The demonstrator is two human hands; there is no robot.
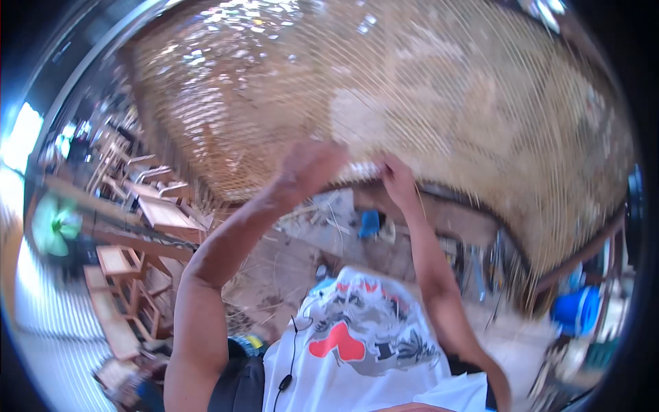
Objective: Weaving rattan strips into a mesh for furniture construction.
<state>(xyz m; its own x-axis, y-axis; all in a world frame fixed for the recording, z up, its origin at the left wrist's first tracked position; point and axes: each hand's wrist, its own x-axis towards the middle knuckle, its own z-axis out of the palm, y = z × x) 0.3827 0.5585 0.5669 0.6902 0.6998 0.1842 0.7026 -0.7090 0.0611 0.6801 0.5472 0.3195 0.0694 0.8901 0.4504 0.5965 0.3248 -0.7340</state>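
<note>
A large woven cane panel (pixel 412 89), curved like the shell of a big rattan piece, fills the far and right part of the view, tilted over the person. Both arms reach up to its lower edge. The left hand (pixel 309 165) is blurred and rests against the weave just left of the middle of that edge; whether its fingers pinch a strand or only press on the panel cannot be told. The right hand (pixel 397 175) sits just beside it, fingers drawn together on what looks like a thin cane strand at the rim of the weave, though the strand itself is too fine to make out. The two hands are close but not touching.

Judging by how it lies now, most of the panel is already closely woven: the surface looks dense across the far and right areas. The far left part shows more open gaps, and loose strand ends (pixel 549 275) hang from the lower right edge, so the border where the hands are appears unfinished, with trimming or tucking of those ends left to do.

Below, the floor (pixel 274 268) is strewn with cane offcuts. Wooden chair frames (pixel 130 275) stand to the left, a blue bucket (pixel 576 309) to the right, and a small blue object (pixel 369 223) lies on the floor beyond the hands.
</note>
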